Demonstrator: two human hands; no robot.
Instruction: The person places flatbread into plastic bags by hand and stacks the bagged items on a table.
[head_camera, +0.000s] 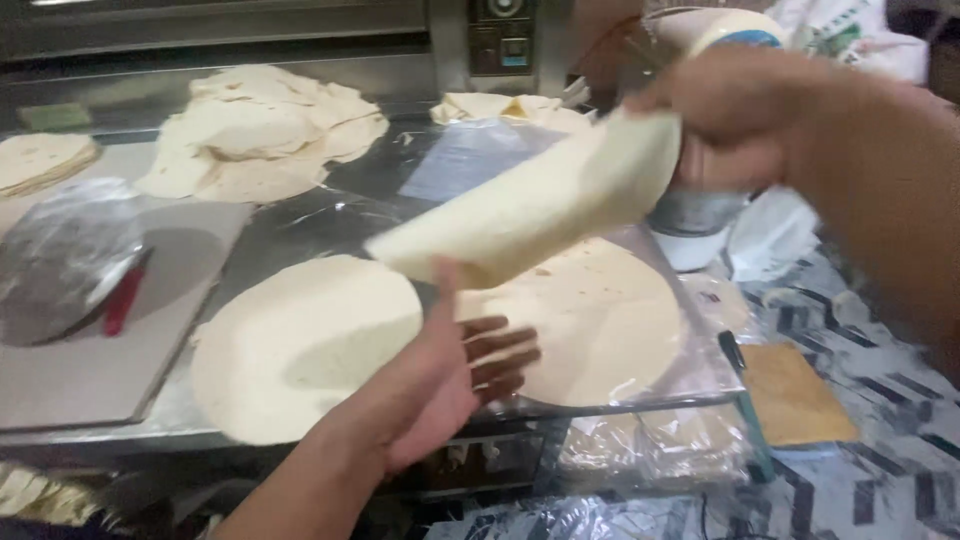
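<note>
Right grip (730, 120): my fingers pinch the upper edge of a pale, round, floppy flatbread (540, 205), lifted and drooping above the bench (300, 225).
Left grip (450, 375): spread wide, palm up, thumb touching the lifted flatbread's lower edge.
Flat stack (600, 320): speckled round flatbreads lying on a clear plastic sheet (700, 375), directly beneath the raised one.
Second stack (300, 345): paler flatbreads, just left of my open hand.
Far pile (260, 130): loose flatbreads heaped near the oven front (300, 25).
Foil bundle (60, 255): crumpled, on a grey board, far left.
</note>
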